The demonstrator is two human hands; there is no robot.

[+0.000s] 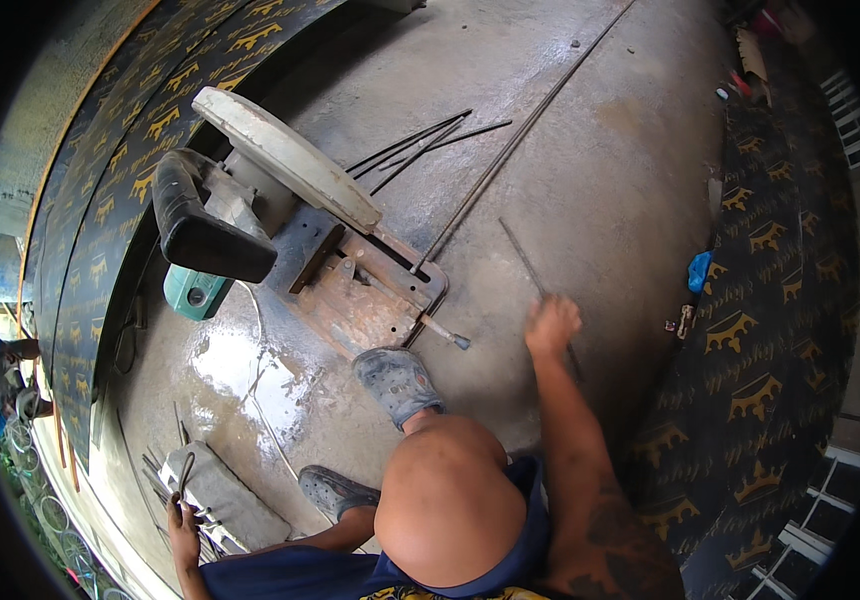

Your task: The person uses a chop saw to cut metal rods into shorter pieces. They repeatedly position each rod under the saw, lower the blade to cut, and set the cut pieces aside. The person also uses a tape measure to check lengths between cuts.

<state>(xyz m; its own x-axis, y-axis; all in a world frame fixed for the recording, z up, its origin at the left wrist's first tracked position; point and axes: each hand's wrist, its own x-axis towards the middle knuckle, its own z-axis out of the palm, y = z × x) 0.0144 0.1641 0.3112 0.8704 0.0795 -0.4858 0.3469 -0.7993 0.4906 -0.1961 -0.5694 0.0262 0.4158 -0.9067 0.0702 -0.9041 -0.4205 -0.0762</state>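
Observation:
My right hand (553, 325) is closed around a short thin steel rod (522, 252), whose two ends stick out past the fist above the concrete floor. At the lower left, my left hand (184, 533) grips a thin dark bent rod (187, 472) beside a grey concrete block (235, 495). Ahead of my knee stands a chop saw (300, 165) with a pale guard, a black handle (215, 245) and a rusty base with a clamp (375, 305). One end of a long steel bar (510, 150) reaches the saw's base.
Several cut rods (420, 150) lie beyond the saw. Dark boards with gold crown prints (750, 400) flank the right side, and similar ones (150, 130) the left. A pale cord (260, 390) crosses the wet floor. A blue scrap (699, 271) lies at the right.

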